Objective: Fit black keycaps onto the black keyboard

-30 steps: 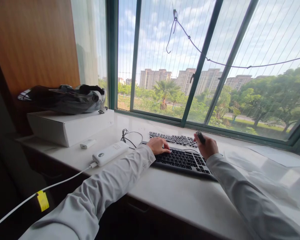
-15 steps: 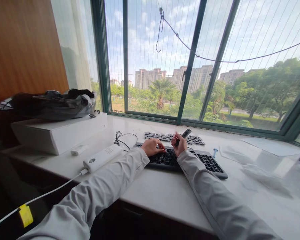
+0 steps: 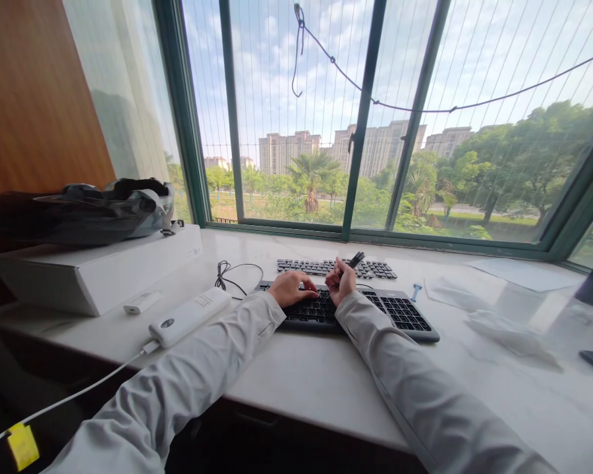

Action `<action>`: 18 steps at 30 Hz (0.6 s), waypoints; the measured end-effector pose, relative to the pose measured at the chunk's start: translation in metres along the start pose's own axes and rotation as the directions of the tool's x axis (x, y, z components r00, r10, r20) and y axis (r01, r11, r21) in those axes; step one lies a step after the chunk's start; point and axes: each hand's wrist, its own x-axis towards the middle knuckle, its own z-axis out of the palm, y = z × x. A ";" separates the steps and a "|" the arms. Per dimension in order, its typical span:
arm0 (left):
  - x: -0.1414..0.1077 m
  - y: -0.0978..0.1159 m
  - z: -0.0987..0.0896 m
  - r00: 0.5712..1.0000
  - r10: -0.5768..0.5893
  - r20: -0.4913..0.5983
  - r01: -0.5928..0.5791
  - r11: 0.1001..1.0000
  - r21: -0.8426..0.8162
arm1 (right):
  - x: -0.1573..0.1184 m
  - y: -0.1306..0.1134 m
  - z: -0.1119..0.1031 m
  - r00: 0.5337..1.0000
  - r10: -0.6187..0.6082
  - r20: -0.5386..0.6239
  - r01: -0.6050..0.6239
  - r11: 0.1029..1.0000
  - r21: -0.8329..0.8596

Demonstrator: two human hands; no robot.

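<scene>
The left hand (image 3: 292, 288) lies palm down on the left part of the black keyboard (image 3: 385, 311), fingers spread loosely over the keys and gripping nothing. The right hand (image 3: 340, 283) is raised just above the same keyboard, right beside the left hand, and is closed around a small dark tool (image 3: 356, 259) whose tip sticks up and away toward the window (what kind of tool it is, the view is too small to tell). As far as can be judged, the work on the keyboard is in its early part: the keys look all in place, and the tool is held over them, not touching any. A second, slimmer keyboard (image 3: 336, 268) lies just behind the first, and a small blue item (image 3: 415, 291) sits near its right end. The tabletop (image 3: 301, 375) is pale stone, running along a wide green-framed window (image 3: 360, 118) with trees and tall buildings outside. To the left lie a white power bank (image 3: 190, 316) with its cable, a coiled black cable (image 3: 227, 276), and a white box (image 3: 99, 270) with a dark bag (image 3: 74, 212) on top.
</scene>
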 end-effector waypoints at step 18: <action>0.001 -0.002 0.000 0.999 0.029 0.019 -0.029 1.000 -0.002 | 0.004 0.011 0.004 0.999 -0.038 -0.039 0.038 0.999 -0.002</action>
